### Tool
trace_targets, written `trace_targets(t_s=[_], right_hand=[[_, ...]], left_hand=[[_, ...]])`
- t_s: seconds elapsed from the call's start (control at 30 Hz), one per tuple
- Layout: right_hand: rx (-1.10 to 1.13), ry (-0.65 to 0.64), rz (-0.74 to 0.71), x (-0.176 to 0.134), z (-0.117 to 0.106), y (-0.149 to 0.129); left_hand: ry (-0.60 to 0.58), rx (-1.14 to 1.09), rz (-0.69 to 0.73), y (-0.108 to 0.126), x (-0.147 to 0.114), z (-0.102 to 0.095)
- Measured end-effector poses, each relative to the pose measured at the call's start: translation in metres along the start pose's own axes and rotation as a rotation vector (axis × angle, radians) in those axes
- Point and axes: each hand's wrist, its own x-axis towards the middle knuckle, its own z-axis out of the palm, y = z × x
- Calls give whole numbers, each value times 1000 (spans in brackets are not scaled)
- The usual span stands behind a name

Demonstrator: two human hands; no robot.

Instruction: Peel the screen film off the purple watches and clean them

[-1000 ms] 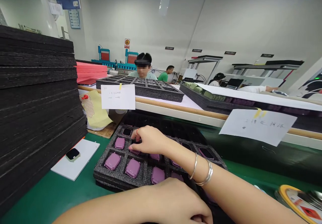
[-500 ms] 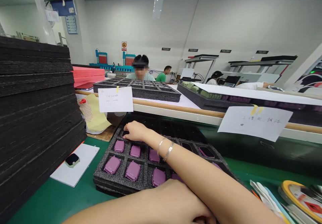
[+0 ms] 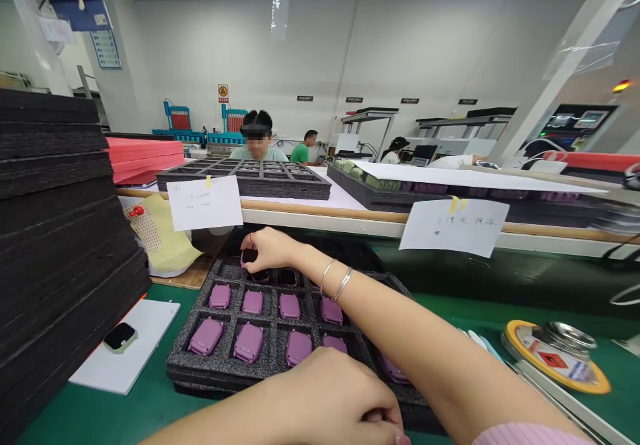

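Note:
My right hand [image 3: 273, 248] reaches across to the tray's far left corner, its fingers pinched on a purple watch case [image 3: 243, 258] with a dark face. That case is tilted just above the back row. The black foam tray [image 3: 187, 338] holds several purple watch cases [image 3: 249, 342] back side up in the two nearer rows, and dark-faced ones [image 3: 287, 277] behind them. Lower down, my left hand [image 3: 345, 391] hangs over the tray's near edge with fingers curled in; whatever they hold, if anything, is hidden. My right forearm covers part of the tray's right side.
Stacked black foam trays [image 3: 60, 231] rise at the left. A pale green watch [image 3: 121, 337] lies on a white pad [image 3: 100, 371]. At right stands a round yellow-rimmed tin [image 3: 555, 358]. A shelf with paper labels [image 3: 205, 203] and more trays [image 3: 280, 186] runs behind; a person sits beyond it.
My right hand has raised the purple watch case slightly from the back left of the tray. The view has swung to the right. My left hand stays low and curled.

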Motion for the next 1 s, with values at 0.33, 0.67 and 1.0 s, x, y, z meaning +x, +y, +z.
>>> trace_targets(t_s=[0.33, 0.67, 1.0], right_hand=[[-31, -152, -16, -17, 10, 10], [-103, -148, 78, -40, -19, 17], [-79, -314, 165, -60, -15, 23]], left_hand=[[5, 55, -25, 5, 1, -1], [24, 58, -5, 4, -1, 0], [23, 74, -22, 6, 1, -1]])
